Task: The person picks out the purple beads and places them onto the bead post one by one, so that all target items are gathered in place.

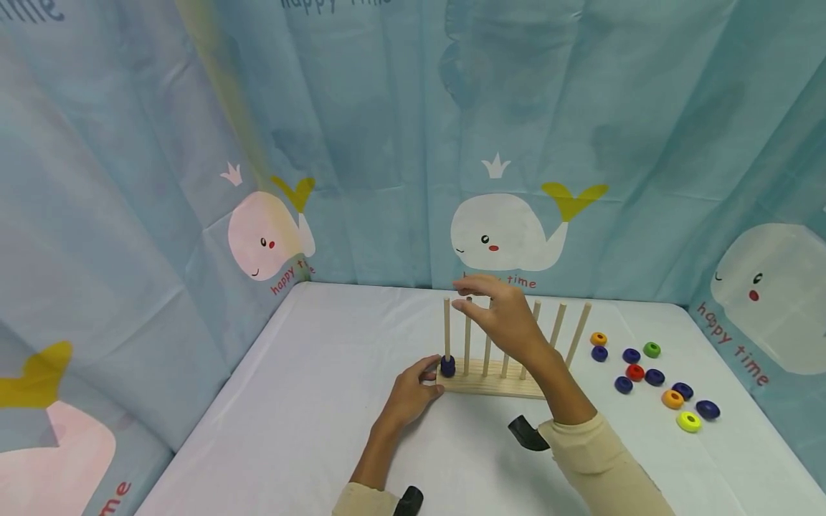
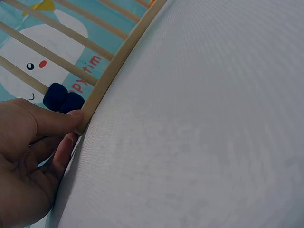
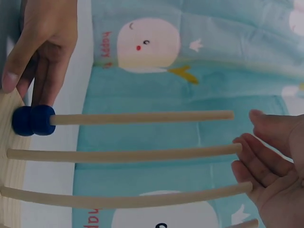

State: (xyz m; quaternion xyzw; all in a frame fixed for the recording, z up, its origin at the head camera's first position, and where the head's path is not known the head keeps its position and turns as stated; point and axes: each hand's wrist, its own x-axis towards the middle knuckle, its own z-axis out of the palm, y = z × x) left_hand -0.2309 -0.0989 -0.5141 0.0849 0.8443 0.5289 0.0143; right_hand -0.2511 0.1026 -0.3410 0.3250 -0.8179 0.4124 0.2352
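A wooden peg stand [image 1: 490,387] with several upright pegs stands on the table. Two dark blue beads [image 1: 448,366] are stacked at the bottom of its leftmost peg, and they also show as blue beads [image 3: 33,120] in the right wrist view. My left hand [image 1: 413,393] holds the left end of the base between thumb and fingers; in the left wrist view the thumb [image 2: 61,121] lies against the base's end. Above the pegs, my right hand [image 1: 506,315] is raised near the leftmost peg's tip, its thumb and fingers apart with nothing between them.
Loose beads lie to the right of the stand: several blue ones, a red bead [image 1: 635,373], a green bead [image 1: 652,350], a yellow bead [image 1: 688,421] and two orange ones. A curtain [image 1: 387,143] with whale prints hangs behind the white table [image 1: 310,401].
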